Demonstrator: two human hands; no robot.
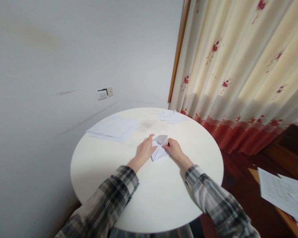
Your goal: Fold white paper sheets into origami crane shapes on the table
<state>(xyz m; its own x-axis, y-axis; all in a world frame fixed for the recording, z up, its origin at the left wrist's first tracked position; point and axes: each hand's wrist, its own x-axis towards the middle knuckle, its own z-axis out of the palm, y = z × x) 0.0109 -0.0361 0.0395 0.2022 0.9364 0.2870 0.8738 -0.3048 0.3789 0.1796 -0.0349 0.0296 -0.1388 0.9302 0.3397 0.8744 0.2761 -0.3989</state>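
A small folded piece of white paper lies near the middle of the round white table, with creases running across it and a raised flap at its top. My left hand holds its left side, the thumb resting on top and the index finger extended along the edge. On the opposite side, my right hand pinches the right edge between thumb and curled fingers. The underside of the paper is hidden.
On the white table, a stack of white sheets lies at the back left and torn paper at the back right. A wall with a socket stands behind. A patterned curtain hangs right; written sheets lie lower right.
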